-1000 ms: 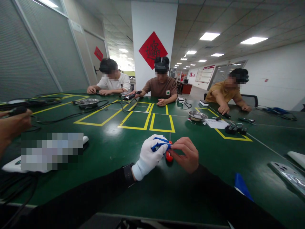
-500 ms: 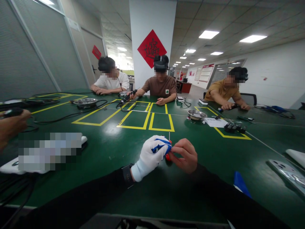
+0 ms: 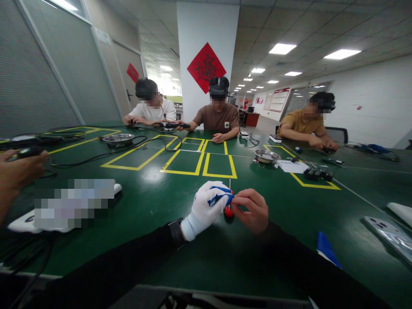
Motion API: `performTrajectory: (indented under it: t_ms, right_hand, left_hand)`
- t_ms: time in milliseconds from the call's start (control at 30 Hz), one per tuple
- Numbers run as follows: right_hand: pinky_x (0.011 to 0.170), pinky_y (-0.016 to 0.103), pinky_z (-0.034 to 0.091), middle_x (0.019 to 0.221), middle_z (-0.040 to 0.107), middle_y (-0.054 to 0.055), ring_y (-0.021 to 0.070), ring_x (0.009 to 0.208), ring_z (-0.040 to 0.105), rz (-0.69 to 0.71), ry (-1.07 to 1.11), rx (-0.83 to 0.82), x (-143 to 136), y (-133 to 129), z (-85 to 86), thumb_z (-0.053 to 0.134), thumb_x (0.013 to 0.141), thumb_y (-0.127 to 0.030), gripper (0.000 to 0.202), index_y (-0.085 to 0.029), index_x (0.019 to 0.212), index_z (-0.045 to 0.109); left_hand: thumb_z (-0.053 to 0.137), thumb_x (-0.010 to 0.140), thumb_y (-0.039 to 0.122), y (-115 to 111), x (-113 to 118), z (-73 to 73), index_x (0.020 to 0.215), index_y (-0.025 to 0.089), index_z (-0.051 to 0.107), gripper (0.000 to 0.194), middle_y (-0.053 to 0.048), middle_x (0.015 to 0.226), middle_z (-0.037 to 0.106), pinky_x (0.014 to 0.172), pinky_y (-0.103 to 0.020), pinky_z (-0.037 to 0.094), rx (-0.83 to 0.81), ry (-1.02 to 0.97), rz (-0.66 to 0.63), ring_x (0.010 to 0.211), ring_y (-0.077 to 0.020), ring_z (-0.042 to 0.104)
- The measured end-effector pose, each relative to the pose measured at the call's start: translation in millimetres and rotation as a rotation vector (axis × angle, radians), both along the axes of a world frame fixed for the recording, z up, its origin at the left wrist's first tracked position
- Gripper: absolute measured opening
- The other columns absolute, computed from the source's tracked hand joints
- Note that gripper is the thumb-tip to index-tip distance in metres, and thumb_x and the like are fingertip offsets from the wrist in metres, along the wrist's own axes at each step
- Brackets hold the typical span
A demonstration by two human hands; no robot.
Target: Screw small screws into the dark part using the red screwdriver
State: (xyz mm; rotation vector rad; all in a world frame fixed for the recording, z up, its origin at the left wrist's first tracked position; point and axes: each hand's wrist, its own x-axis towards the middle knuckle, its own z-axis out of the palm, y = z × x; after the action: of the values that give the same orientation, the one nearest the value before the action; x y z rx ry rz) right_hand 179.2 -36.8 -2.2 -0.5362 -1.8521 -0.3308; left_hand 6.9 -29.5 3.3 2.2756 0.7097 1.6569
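My left hand (image 3: 207,206) wears a white work glove with blue-coated fingers, and its fingers are closed. My bare right hand (image 3: 252,210) meets it, thumb and forefinger pinched together at the blue fingertips. Whatever is between the two hands is too small or hidden to make out. Between and behind them shows a screwdriver with a red handle (image 3: 228,211) and a thin shaft (image 3: 229,183) pointing away from me; the hands cover its middle. I cannot tell whether it is held or lies on the table. A blue and white cloth piece (image 3: 327,249), perhaps a glove, lies right of my right forearm.
The green table (image 3: 154,201) carries yellow tape outlines (image 3: 220,176). Metal bowls (image 3: 266,156), a paper sheet (image 3: 291,166), black parts (image 3: 317,173) and a phone (image 3: 388,236) lie about. A white device (image 3: 22,223) with cables is at left. Another person's hand (image 3: 22,169) reaches in; several people sit around.
The view has shifted slightly. My hands keep nearly the same pose, with a little more of the red handle showing. Across the table, the people's hands and held tools have moved.
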Motion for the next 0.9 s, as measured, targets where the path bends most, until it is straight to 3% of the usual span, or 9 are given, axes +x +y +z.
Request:
performTrajectory:
  t_ms: [533,900]
  right_hand:
    - [0.064,0.028,0.052,0.083,0.065,0.004,0.0152,0.075,0.064,-0.026,-0.019,-0.032,1.2,0.7,-2.8,0.066,0.073,-0.008,0.022,-0.022,0.091,0.064]
    - [0.064,0.025,0.051,0.090,0.069,0.005,0.0137,0.077,0.065,0.024,-0.110,-0.025,5.2,-1.5,2.7,0.063,0.077,-0.009,0.024,-0.020,0.098,0.063]
  left_hand:
    - [0.050,0.086,0.024,2.3,-3.6,1.0,0.093,0.017,0.064,0.017,-0.009,0.097,0.064,0.091,-0.039,0.046,-0.038,0.058,-0.048,0.097,-0.0204,0.058]
    - [0.053,0.085,0.019,7.4,-2.2,-4.1,0.095,0.016,0.061,0.014,-0.008,0.093,0.064,0.091,-0.037,0.045,0.099,0.056,-0.024,0.096,-0.0184,0.057]
